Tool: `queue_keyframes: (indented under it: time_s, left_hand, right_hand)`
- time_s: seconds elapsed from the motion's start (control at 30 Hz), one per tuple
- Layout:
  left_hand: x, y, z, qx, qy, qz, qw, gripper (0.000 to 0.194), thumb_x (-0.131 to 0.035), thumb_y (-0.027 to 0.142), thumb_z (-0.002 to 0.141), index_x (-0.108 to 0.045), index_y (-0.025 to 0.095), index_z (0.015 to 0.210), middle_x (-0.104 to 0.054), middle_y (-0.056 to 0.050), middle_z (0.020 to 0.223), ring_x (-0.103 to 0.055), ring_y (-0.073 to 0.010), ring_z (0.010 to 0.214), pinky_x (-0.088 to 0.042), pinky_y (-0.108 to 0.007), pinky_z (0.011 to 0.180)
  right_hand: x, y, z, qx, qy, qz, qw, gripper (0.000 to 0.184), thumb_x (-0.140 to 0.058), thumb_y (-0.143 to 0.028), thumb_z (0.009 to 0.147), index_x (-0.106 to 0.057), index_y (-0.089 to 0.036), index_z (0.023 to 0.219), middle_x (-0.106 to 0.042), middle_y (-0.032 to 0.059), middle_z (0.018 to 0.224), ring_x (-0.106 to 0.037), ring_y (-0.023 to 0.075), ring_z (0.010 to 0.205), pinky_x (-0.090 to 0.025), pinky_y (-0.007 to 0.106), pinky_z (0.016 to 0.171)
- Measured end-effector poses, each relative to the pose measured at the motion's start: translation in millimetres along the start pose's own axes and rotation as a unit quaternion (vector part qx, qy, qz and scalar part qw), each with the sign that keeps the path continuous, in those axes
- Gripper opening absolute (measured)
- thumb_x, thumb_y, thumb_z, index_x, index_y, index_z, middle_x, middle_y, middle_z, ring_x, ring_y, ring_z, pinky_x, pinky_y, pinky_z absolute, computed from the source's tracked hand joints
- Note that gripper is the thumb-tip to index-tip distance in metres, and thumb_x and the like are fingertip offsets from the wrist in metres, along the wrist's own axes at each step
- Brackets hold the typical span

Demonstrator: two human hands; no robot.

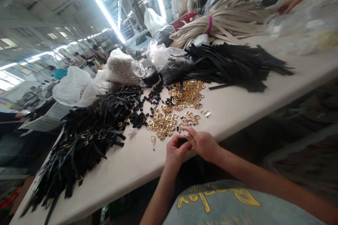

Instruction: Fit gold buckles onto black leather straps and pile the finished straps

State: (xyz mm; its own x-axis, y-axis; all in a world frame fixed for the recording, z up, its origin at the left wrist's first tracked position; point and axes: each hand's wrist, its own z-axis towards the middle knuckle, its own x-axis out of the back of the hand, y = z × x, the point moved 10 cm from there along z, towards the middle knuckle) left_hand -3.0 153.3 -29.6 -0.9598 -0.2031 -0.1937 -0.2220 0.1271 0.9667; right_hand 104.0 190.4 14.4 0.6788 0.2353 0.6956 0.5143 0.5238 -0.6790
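Both hands meet at the table's front edge. My left hand is closed on a short dark piece, seemingly the end of a black strap. My right hand pinches at the same piece, its index finger partly stretched out; most of the strap is hidden by the fingers. Just beyond the hands lies a pile of gold buckles, with more gold buckles behind it. Small black loops are heaped left of the buckles.
Finished-looking black straps with buckles cover the left side of the table. Plain black straps and a beige strap bundle lie at the back right. Plastic bags stand behind. Another person's hand reaches in at upper right.
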Motion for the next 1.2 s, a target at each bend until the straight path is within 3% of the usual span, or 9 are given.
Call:
queue_keyframes:
  time_s: [0.17,0.27,0.4,0.63,0.97,1.07,1.2]
  left_hand:
    - [3.1,6,1,-0.016,-0.011,0.072,0.997,0.029,-0.080,0.041,0.071,-0.069,0.016,0.079,-0.067,0.000,0.066,-0.060,-0.0121,0.061,-0.049,-0.025,0.064]
    - [13.3,5,1,-0.005,0.008,0.108,0.994,0.031,-0.077,0.045,0.074,-0.068,0.016,0.077,-0.066,0.000,0.063,-0.059,-0.0118,0.059,-0.047,-0.024,0.062]
    - [18.8,2,0,-0.005,0.016,0.115,0.993,0.030,-0.076,0.045,0.075,-0.067,0.017,0.077,-0.066,0.000,0.063,-0.059,-0.0119,0.058,-0.046,-0.024,0.062]
    - [21.1,1,1,-0.006,0.023,0.083,0.996,0.028,-0.074,0.043,0.076,-0.065,0.017,0.074,-0.064,0.001,0.059,-0.056,-0.0111,0.056,-0.045,-0.023,0.061]
    - [21.6,-1,2,-0.009,0.027,0.101,0.994,0.029,-0.073,0.044,0.077,-0.065,0.017,0.076,-0.065,0.000,0.061,-0.057,-0.0117,0.056,-0.045,-0.024,0.061]
    - [16.3,4,1,-0.012,0.019,0.126,0.992,0.026,-0.073,0.041,0.077,-0.066,0.017,0.076,-0.064,0.000,0.062,-0.058,-0.0121,0.057,-0.047,-0.024,0.062]
    - [1.8,15,13,-0.032,0.008,0.145,0.989,0.022,-0.074,0.038,0.077,-0.068,0.017,0.073,-0.064,-0.001,0.065,-0.058,-0.0128,0.060,-0.047,-0.024,0.063]
  right_hand:
    - [1,3,1,-0.024,-0.003,0.030,0.999,0.039,-0.042,-0.038,0.100,-0.057,-0.016,0.129,-0.071,0.0026,0.073,-0.067,0.0185,0.066,-0.042,0.027,0.062]
    - [2,7,2,-0.019,-0.020,0.048,0.998,0.028,-0.051,-0.040,0.096,-0.067,-0.019,0.105,-0.071,0.0031,0.078,-0.064,0.0165,0.070,-0.040,0.025,0.065]
    - [-1,9,2,-0.002,-0.055,0.064,0.996,0.028,-0.056,-0.037,0.095,-0.062,-0.018,0.076,-0.062,0.0001,0.067,-0.055,0.0127,0.063,-0.035,0.023,0.061]
    - [-6,6,2,0.027,-0.114,0.045,0.992,0.027,-0.060,-0.034,0.092,-0.060,-0.017,0.071,-0.055,-0.0015,0.061,-0.046,0.0113,0.057,-0.029,0.023,0.057]
    - [-11,5,1,0.022,-0.135,0.105,0.985,0.020,-0.054,-0.022,0.093,-0.057,-0.017,0.074,-0.058,-0.0016,0.064,-0.050,0.0115,0.061,-0.033,0.022,0.060]
    - [-3,15,-1,0.003,-0.107,0.103,0.989,0.023,-0.055,-0.026,0.093,-0.055,-0.018,0.071,-0.056,-0.0018,0.063,-0.050,0.0116,0.061,-0.034,0.023,0.060]
    - [34,51,-6,-0.069,0.020,0.198,0.978,0.027,-0.052,-0.032,0.092,-0.054,-0.019,0.069,-0.057,-0.0021,0.061,-0.050,0.0109,0.056,-0.037,0.023,0.058]
